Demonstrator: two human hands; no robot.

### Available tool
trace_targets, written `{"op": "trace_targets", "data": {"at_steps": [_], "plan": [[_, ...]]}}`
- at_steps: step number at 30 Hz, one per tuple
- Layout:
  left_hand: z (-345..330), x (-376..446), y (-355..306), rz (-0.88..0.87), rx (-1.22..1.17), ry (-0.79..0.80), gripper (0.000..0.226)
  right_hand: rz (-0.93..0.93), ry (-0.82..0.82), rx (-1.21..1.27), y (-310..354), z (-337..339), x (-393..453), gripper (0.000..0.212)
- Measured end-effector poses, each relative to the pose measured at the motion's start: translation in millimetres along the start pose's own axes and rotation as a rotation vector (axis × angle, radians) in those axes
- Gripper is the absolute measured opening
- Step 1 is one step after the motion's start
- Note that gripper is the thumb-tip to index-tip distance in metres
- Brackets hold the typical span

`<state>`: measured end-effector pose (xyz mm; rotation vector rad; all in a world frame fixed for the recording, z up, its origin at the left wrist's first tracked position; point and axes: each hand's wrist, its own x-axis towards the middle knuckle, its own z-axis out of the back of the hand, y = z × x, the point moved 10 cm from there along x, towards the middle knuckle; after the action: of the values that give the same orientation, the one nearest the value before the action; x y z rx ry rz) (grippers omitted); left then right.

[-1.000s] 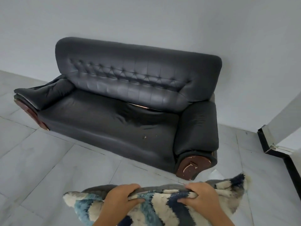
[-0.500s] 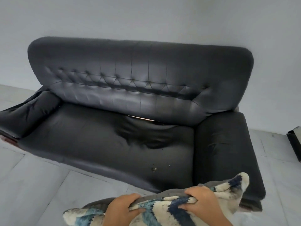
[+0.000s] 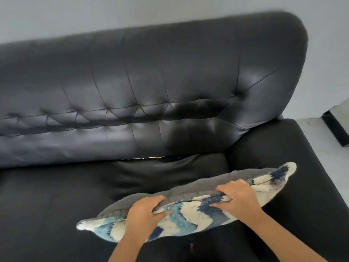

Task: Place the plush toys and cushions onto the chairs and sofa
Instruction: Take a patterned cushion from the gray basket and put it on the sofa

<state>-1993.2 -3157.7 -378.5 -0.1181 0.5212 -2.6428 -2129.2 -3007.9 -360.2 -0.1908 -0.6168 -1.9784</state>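
Note:
A shaggy cushion point(image 3: 190, 216) with blue, white and navy stripes and a grey back is held edge-up over the right part of the seat of a black leather sofa point(image 3: 143, 87). My left hand point(image 3: 145, 214) grips the cushion's top edge near its middle. My right hand point(image 3: 236, 199) grips the same edge further right. The cushion's right corner reaches toward the sofa's right armrest point(image 3: 302, 167). I cannot tell whether its lower edge touches the seat.
The sofa's tufted backrest stands against a pale wall point(image 3: 75, 14). A split in the seam shows at the back of the seat point(image 3: 143, 158). To the right of the armrest lies pale tiled floor point(image 3: 317, 133) with a black skirting strip point(image 3: 334, 129).
The view has closed in on the sofa, which now fills the frame. The cushion, still in both hands, has moved forward from above the floor to above the right part of the seat.

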Motion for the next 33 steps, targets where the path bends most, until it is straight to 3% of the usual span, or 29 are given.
{"op": "trace_targets", "data": {"at_steps": [2, 7, 11, 13, 15, 17, 20, 24, 27, 29, 33], "plan": [[-16.7, 34.3, 13.4, -0.057, 0.016, -0.013, 0.044, -0.042, -0.033, -0.044, -21.4, -21.0, 12.5, 0.064], [-33.7, 104.6, 53.5, -0.081, -0.137, -0.043, 0.035, -0.123, 0.061, -0.079, -54.8, -69.1, 54.3, 0.043], [-53.2, 155.6, 88.1, 0.029, -0.239, 0.145, 0.037, -0.229, 0.194, -0.028, -78.5, -108.9, 99.9, 0.047], [-63.0, 184.6, 103.4, -0.032, -0.028, 0.131, 0.055, -0.3, 0.239, -0.027, -98.9, -137.9, 115.1, 0.047], [-71.7, 209.7, 127.7, -0.002, 0.216, 0.035, 0.052, -0.28, 0.251, -0.219, -115.7, -168.1, 124.2, 0.056], [-96.8, 216.4, 149.9, 0.12, 0.214, 0.048, 0.066, -0.416, 0.395, -0.357, -145.0, -195.3, 116.4, 0.072], [-142.3, 189.0, 162.6, 0.197, 0.201, 0.107, 0.062, -0.67, 0.665, -0.385, -188.0, -224.5, 61.6, 0.07], [-198.2, 144.8, 202.5, 0.41, 0.048, 0.262, 0.093, -0.625, 0.554, -0.424, -186.5, -229.1, 44.7, 0.066], [-196.0, 140.5, 222.8, 0.51, -0.055, 0.122, 0.107, -0.459, 0.484, -0.43, -153.0, -248.6, 65.9, 0.072], [-191.8, 144.3, 231.1, 0.523, -0.08, 0.054, 0.105, -0.34, 0.423, -0.414, -135.7, -266.4, 76.4, 0.07], [-234.9, 161.8, 224.7, 0.451, 0.032, 0.238, 0.102, -0.307, 0.523, -0.436, -175.9, -313.8, 61.5, 0.067]]}}
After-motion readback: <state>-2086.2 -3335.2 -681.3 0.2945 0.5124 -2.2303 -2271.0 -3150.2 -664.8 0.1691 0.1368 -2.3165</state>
